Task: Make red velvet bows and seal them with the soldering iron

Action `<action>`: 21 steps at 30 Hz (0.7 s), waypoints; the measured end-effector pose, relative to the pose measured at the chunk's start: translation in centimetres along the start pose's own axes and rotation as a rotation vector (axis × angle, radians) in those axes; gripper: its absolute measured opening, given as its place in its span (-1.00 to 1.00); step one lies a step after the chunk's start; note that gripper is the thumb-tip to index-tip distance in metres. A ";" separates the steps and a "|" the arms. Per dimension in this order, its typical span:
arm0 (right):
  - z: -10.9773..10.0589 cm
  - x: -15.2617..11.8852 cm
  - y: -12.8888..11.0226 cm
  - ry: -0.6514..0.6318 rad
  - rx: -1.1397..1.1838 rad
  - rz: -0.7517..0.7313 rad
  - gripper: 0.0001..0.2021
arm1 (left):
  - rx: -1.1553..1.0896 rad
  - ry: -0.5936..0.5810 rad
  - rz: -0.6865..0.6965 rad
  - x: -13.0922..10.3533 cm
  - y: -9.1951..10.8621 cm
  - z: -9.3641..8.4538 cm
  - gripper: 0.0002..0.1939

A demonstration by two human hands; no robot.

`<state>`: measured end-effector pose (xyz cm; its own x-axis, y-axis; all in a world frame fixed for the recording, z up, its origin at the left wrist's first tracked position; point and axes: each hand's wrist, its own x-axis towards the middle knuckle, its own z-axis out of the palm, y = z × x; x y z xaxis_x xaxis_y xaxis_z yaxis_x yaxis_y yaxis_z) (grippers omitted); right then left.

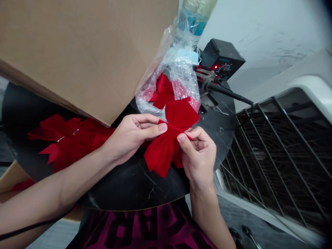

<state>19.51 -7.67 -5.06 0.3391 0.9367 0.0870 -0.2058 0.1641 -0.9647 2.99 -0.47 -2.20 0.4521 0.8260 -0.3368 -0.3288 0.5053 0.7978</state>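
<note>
A red velvet bow (166,147) is stretched between my two hands above the black round table (137,193). My left hand (137,133) pinches one end of the strip across the bow's middle between thumb and finger. On the other side, my right hand (198,147) pinches the opposite end the same way. Behind the bow lies a clear plastic bag (153,107) with more red bows (163,90) inside. To the left, several red bows (67,133) are heaped on the table, with short silvery ties showing on them.
A large cardboard box (85,52) covers the back left of the table. At the back right stand a black soldering station (220,58) with a red light, an iron in its holder (207,81), and a blue-labelled bottle (192,26). A barred white-framed unit (280,148) is at right.
</note>
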 end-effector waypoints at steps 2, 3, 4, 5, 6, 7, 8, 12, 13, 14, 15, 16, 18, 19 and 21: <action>-0.1 0.0 -0.1 -0.026 0.006 0.020 -0.80 | -0.003 -0.051 -0.048 0.1 0.3 -0.3 -0.76; -0.2 0.0 -0.1 -0.037 0.006 0.032 -0.79 | -0.003 -0.079 -0.075 0.1 0.4 -0.4 -0.73; -0.3 0.0 -0.2 -0.052 0.011 0.040 -0.78 | 0.001 -0.107 -0.101 0.2 0.4 -0.5 -0.69; -0.3 0.0 -0.2 -0.070 0.025 0.042 -0.78 | 0.008 -0.130 -0.121 0.2 0.4 -0.5 -0.65; -0.3 0.0 -0.3 -0.094 0.045 0.045 -0.79 | 0.015 -0.149 -0.136 0.3 0.4 -0.6 -0.62; -0.4 -0.1 -0.3 -0.117 0.066 0.042 -0.81 | 0.020 -0.166 -0.145 0.3 0.3 -0.7 -0.60; -0.4 -0.1 -0.4 -0.135 0.078 0.036 -0.82 | 0.021 -0.183 -0.151 0.4 0.1 -0.8 -0.60; -0.3 -0.1 -0.7 -0.130 0.033 -0.011 -0.84 | 0.002 -0.232 -0.157 0.5 -0.5 -1.1 -0.67; -0.3 -0.1 -0.9 -0.115 0.007 -0.028 -0.83 | 0.011 -0.224 -0.140 0.5 -0.5 -1.0 -0.71; -0.3 -0.1 -1.0 -0.099 -0.023 -0.043 -0.83 | 0.030 -0.210 -0.118 0.5 -0.6 -1.0 -0.74; -0.3 -0.1 -1.2 -0.081 -0.058 -0.057 -0.83 | 0.058 -0.196 -0.094 0.5 -0.5 -0.9 -0.78; -0.3 -0.1 -1.3 -0.063 -0.097 -0.073 -0.83 | 0.092 -0.187 -0.073 0.4 -0.4 -0.8 -0.81; -0.3 -0.1 -1.6 -0.029 -0.173 -0.113 -0.83 | 0.167 -0.180 -0.043 0.3 -0.1 -0.6 -0.85; -0.3 -0.1 -1.7 -0.017 -0.206 -0.129 -0.83 | 0.205 -0.176 -0.030 0.2 0.0 -0.5 -0.86; -0.3 -0.1 -1.8 -0.009 -0.253 -0.158 -0.84 | 0.286 -0.150 0.015 0.0 0.2 -0.3 -0.85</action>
<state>20.11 -8.10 -3.41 0.3403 0.9085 0.2423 0.0845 0.2271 -0.9702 2.63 -0.32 -2.20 0.5734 0.7758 -0.2632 -0.0997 0.3850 0.9175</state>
